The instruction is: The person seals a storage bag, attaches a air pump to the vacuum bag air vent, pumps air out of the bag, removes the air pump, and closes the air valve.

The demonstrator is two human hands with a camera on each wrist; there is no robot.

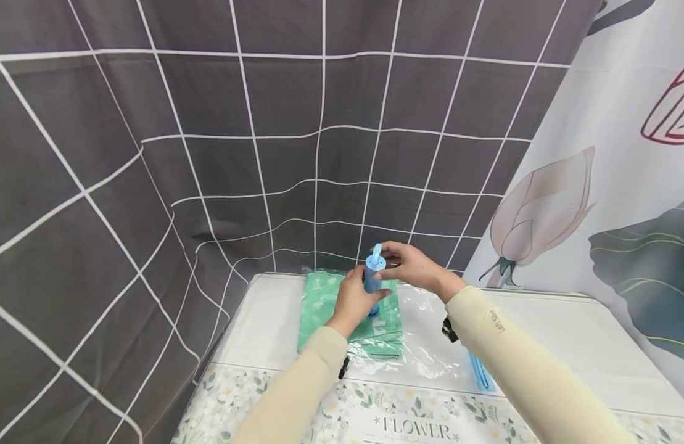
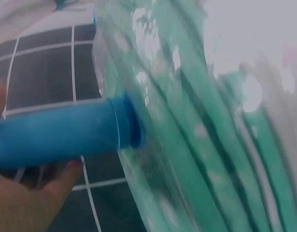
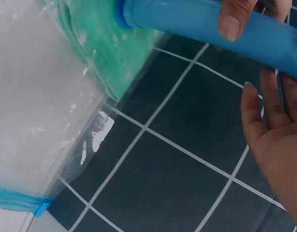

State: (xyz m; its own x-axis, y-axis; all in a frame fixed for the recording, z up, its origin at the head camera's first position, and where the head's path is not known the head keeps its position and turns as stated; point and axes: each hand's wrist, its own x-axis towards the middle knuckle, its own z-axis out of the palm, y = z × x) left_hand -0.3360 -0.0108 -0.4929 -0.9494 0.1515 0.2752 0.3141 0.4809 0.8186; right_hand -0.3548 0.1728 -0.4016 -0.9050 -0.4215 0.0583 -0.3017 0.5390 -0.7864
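A blue hand pump (image 1: 372, 282) stands upright on a clear plastic storage bag (image 1: 430, 345) with folded green cloth (image 1: 322, 308) inside. My left hand (image 1: 354, 300) grips the pump's barrel from the left, its thumb lying along the near side. At the pump's top, my right hand (image 1: 416, 266) holds the upper end beside the light blue handle, coming in from the right. In the left wrist view the pump's base (image 2: 126, 121) meets the bag. The right wrist view has the right fingers (image 3: 276, 104) against the barrel, with some fingertips hidden behind it.
A blue zip strip (image 1: 482, 373) edges the bag on the right, under my right forearm. The bag lies on a white surface (image 1: 275, 308) with a floral front band (image 1: 330, 401). Dark gridded fabric (image 1: 280, 160) hangs behind and left, a flower-print curtain (image 1: 613, 185) right.
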